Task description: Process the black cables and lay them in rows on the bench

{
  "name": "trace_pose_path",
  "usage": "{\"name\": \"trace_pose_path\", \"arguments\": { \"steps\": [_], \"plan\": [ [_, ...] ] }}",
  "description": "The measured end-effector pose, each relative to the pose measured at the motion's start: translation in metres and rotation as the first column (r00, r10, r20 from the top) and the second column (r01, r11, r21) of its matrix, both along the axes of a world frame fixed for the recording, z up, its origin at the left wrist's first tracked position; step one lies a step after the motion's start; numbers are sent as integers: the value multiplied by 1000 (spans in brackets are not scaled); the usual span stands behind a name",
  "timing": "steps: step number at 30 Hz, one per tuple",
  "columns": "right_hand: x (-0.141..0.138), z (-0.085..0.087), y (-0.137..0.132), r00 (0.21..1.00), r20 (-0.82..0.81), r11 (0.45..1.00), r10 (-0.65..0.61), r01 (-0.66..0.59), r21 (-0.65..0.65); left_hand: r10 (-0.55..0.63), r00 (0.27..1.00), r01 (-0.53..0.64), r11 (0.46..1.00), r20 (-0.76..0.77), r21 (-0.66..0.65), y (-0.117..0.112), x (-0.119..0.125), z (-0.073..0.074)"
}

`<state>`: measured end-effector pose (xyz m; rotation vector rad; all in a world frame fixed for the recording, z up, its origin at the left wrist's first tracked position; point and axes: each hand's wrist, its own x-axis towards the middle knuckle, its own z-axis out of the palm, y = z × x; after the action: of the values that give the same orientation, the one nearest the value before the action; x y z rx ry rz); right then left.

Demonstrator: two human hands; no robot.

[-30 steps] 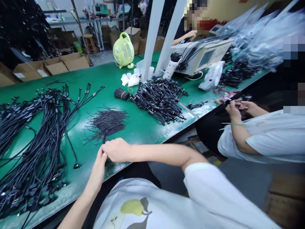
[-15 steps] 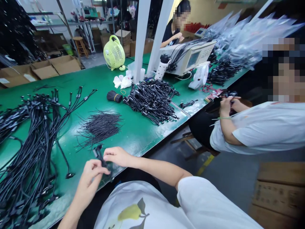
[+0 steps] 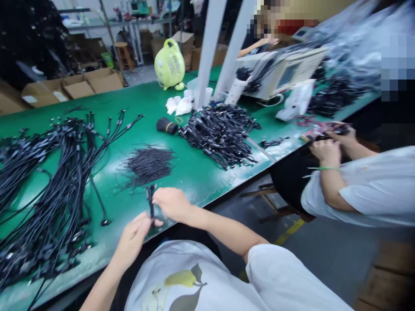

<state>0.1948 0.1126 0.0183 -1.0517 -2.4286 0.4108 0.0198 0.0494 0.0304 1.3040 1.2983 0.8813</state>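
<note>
My left hand (image 3: 133,236) and my right hand (image 3: 170,203) meet at the near edge of the green table (image 3: 191,168). Both are closed on a small black cable piece (image 3: 150,202) that stands upright between them. Just beyond it lies a fan of thin black ties (image 3: 147,164). A big spread of long black cables (image 3: 48,181) covers the table to the left.
A heap of coiled black cables (image 3: 220,131) lies further right, with a tied black bundle (image 3: 166,126) and a yellow-green fan (image 3: 169,64) behind. A white tester box (image 3: 279,73) stands at the back. A seated person in a white shirt (image 3: 366,185) works at the right.
The black piece has been turned upright between my hands. My left hand has shifted slightly right and the view has swung a little.
</note>
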Motion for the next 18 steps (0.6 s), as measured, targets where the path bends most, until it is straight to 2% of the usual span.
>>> {"name": "trace_pose_path", "arguments": {
  "steps": [1,3,5,7,9,11,13,14,15,16,17,18],
  "plan": [
    [0,0,1,998,-48,999,-41,40,-30,-28,999,27,999,-38,-33,-1,6,-3],
    [-3,1,-1,987,-145,993,-73,58,-102,27,999,-21,989,40,-146,2,15,-11],
    [-8,-1,-7,965,-258,972,-38,-24,-232,169,962,-120,968,216,-222,10,15,-19],
    [-14,-5,-14,921,-388,890,-34,-148,-431,239,906,-179,964,349,-195,15,10,-21],
    [-19,-9,-19,857,-498,723,-130,-262,-639,213,894,-193,977,394,-91,14,8,-18],
    [-23,-12,-20,779,-558,489,-285,-382,-784,175,909,-192,981,379,6,9,10,-14],
    [-26,-15,-17,714,-571,266,-406,-505,-821,163,911,-201,978,379,63,3,14,-11],
    [-26,-16,-16,693,-570,195,-442,-546,-815,150,912,-192,978,382,75,1,16,-10],
    [-26,-17,-14,682,-569,165,-460,-563,-810,133,918,-175,981,374,81,0,17,-11],
    [-24,-17,-14,683,-568,186,-459,-551,-814,115,929,-152,985,351,79,0,17,-11],
    [-22,-17,-13,702,-566,251,-433,-509,-823,105,943,-131,989,315,64,0,17,-13],
    [-19,-15,-14,742,-557,362,-374,-436,-824,105,955,-119,992,277,34,1,15,-14]
  ]
}}
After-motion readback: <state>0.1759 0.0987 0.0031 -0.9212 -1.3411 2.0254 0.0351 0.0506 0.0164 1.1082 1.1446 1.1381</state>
